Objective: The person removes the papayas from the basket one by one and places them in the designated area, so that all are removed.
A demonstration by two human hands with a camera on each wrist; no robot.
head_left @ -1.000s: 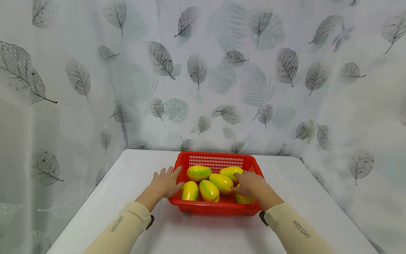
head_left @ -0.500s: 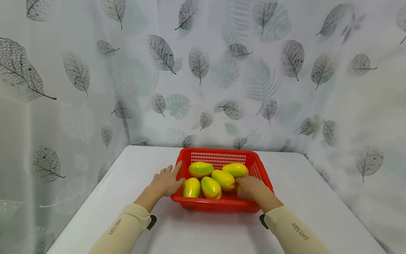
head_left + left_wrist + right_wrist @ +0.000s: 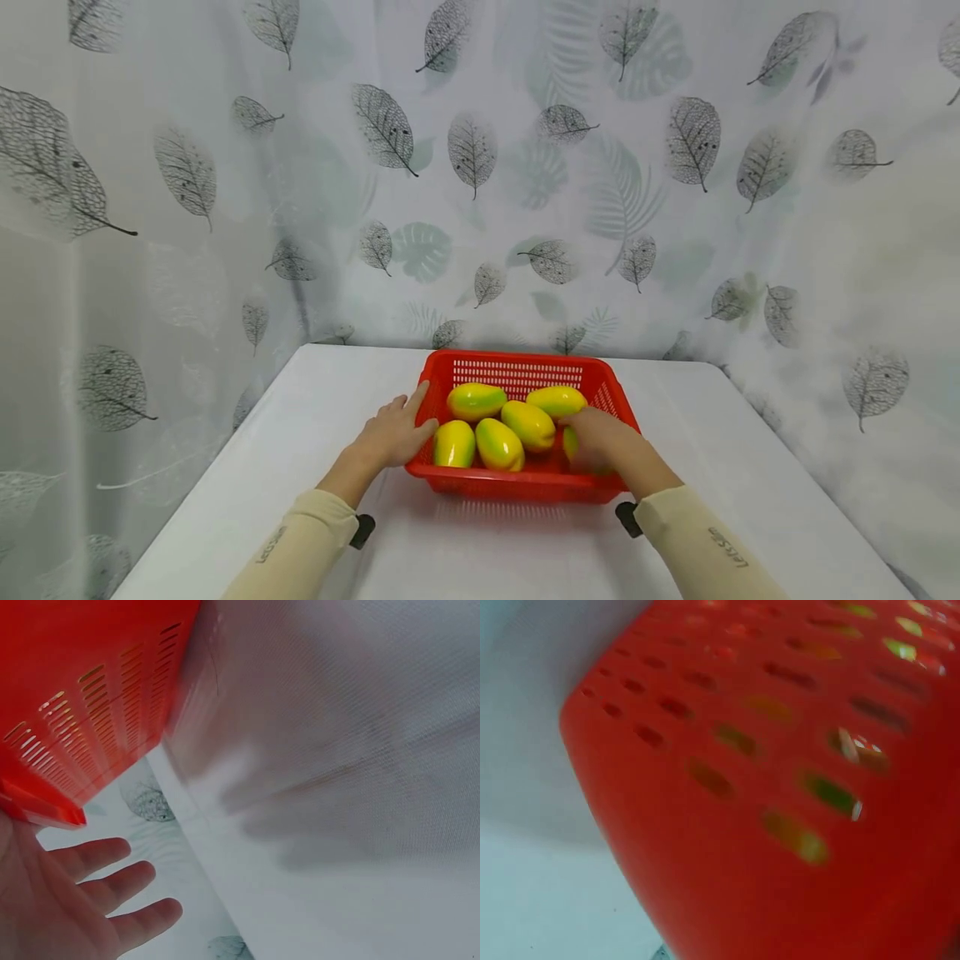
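A red plastic basket (image 3: 510, 487) holds several yellow-green mangoes. My left hand (image 3: 388, 435) rests at its left rim, thumb over the edge. In the left wrist view, the fingers (image 3: 124, 889) of that hand extend straight outside the perforated basket wall (image 3: 97, 697). My right hand (image 3: 609, 439) reaches into the basket's right side, fingers bent down round a mango (image 3: 572, 444) that it mostly hides. Beside it are a mango behind (image 3: 557, 402) and a middle mango (image 3: 528, 425). The right wrist view shows mainly the basket's slotted side (image 3: 705, 825); the right fingers are hidden there.
The basket stands toward the back of a white table (image 3: 720, 492). A leaf-printed curtain (image 3: 480, 167) hangs behind the table and along both sides. More mangoes (image 3: 499, 444) lie in the left half of the basket.
My right hand has lowered over the front right mango, then shifted slightly right, blurred, with the mango still mostly covered. The left hand stays at the rim. The head view has shifted slightly.
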